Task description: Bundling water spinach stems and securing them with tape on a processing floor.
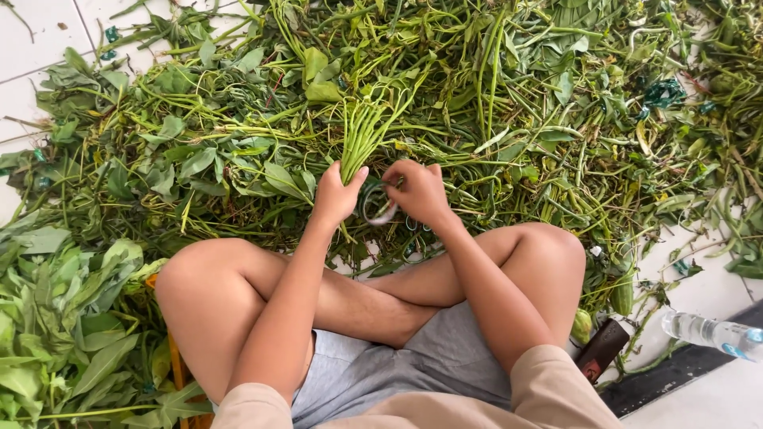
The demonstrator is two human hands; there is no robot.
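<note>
Left hand (pixel 337 193) grips stem bundle (pixel 362 135); right hand (pixel 417 191) pinches band (pixel 380 213).

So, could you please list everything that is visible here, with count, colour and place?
bundle of stems: one, green, held in the left hand
band: one loop, whitish, at the right hand's fingers
loose stems and leaves: a large pile, green, on the floor ahead
stacked leaves: one heap, green, lower left
water bottle: one, clear, lower right
floor tiles: white, upper left
left hand: one, gripping the bundle
right hand: one, beside it
</note>
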